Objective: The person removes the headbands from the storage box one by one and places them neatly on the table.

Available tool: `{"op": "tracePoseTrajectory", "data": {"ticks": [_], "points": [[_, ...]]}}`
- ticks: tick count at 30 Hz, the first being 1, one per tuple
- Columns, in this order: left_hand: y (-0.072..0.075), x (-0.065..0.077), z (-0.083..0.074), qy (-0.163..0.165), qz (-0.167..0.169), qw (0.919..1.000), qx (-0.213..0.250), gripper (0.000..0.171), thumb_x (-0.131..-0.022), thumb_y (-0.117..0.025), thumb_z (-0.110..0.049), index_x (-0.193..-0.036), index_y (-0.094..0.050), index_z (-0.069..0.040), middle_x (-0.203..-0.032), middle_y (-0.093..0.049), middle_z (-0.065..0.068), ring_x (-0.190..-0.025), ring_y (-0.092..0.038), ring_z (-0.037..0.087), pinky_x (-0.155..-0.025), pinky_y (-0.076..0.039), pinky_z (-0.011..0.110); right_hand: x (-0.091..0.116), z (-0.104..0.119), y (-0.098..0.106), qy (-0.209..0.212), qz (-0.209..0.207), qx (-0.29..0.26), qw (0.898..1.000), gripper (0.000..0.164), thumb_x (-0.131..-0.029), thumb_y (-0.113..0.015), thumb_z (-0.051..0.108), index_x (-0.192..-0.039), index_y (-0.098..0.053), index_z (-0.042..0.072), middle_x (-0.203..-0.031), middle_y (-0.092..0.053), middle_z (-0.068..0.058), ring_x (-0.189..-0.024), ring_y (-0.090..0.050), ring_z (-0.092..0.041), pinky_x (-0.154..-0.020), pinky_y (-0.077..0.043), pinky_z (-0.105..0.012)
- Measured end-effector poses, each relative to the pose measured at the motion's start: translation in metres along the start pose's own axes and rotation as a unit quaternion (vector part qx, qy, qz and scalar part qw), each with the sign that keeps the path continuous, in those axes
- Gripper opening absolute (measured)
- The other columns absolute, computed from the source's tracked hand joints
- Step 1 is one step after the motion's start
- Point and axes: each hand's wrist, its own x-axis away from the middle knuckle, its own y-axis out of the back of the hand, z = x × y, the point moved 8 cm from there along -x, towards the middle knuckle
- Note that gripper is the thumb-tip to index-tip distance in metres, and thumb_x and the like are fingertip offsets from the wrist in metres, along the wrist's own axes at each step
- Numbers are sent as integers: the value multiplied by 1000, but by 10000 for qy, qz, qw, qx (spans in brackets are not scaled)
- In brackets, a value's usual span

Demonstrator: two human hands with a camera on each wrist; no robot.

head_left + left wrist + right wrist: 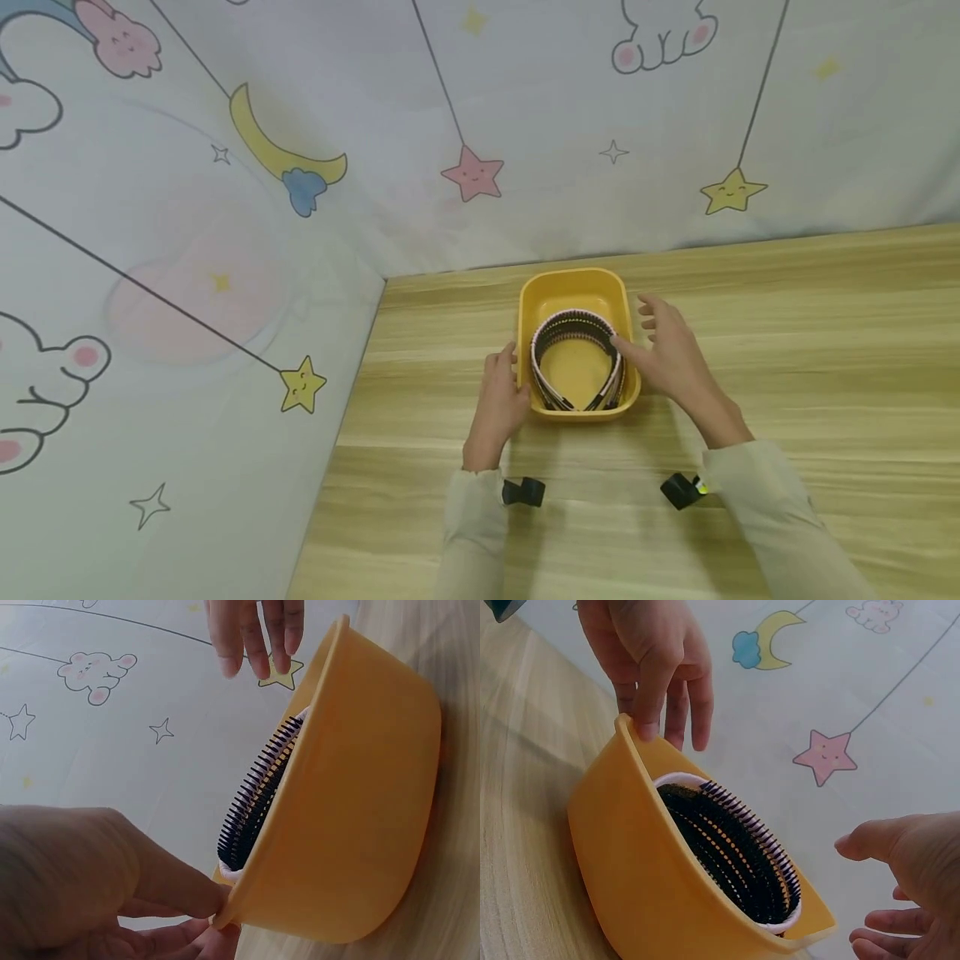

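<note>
A yellow plastic tub (558, 287) sits on the wooden table in the head view. Inside it lie several nested toothed headbands (573, 321), black with some pale pink edges, their ends towards the person. My left hand (501, 404) pinches the tub's left rim; in the right wrist view its thumb hooks over the edge with the fingers outside. The right hand (678, 358) is beside the tub's right wall, fingers spread and thumb over the rim in the head view. In the right wrist view that hand (911, 885) stands apart from the tub and holds nothing.
A pale cartoon-printed curtain (570, 192) runs along the table's back edge, close behind the tub, and another printed wall (195, 450) borders the left side. Wood-grain tabletop (810, 350) stretches to the right. Each wrist wears a small black camera (531, 492).
</note>
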Motion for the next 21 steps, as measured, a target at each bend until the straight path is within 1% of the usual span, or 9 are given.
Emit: {"op": "tracePoseTrajectory", "data": {"ticks": [3, 7, 11, 16, 21], "points": [[-1, -1, 2, 146, 105, 9998, 90, 67, -85, -56, 7, -147, -31, -1, -130, -45, 19, -106, -52, 28, -86, -50, 38, -4, 1, -1, 41, 3, 48, 10000, 73, -91, -63, 27, -145, -27, -4, -133, -42, -30, -115, -48, -47, -94, -44, -58], [-1, -4, 5, 282, 204, 9989, 322, 67, -85, -57, 6, -147, -31, -1, -129, -45, 20, -106, -52, 29, -85, -51, 38, -9, 2, -3, 42, 40, 91, 9999, 72, -91, -64, 25, -145, -27, -5, -132, -43, -30, -115, -49, -47, -94, -45, -57], [-2, -6, 7, 337, 270, 9977, 525, 66, -86, -57, 6, -146, -32, 0, -129, -45, 20, -106, -52, 29, -87, -51, 38, -14, 3, -6, 37, 113, 7, 9999, 71, -90, -64, 23, -144, -27, -5, -132, -43, -30, -115, -48, -47, -94, -45, -57], [-2, -6, 7, 301, 303, 9971, 627, 63, -86, -58, 6, -144, -36, 3, -129, -45, 21, -105, -52, 29, -87, -50, 39, -19, 7, -11, 98, 247, 4, 9996, 72, -90, -64, 20, -146, -26, -5, -134, -42, -30, -117, -47, -46, -94, -45, -57], [-2, -7, 8, 221, 308, 9966, 732, 62, -84, -58, 7, -143, -37, 5, -127, -45, 23, -103, -53, 30, -88, -50, 39, -26, 8, -17, 68, 430, 53, 9990, 71, -90, -64, 19, -145, -27, -5, -135, -42, -29, -118, -47, -45, -96, -44, -56]]}}
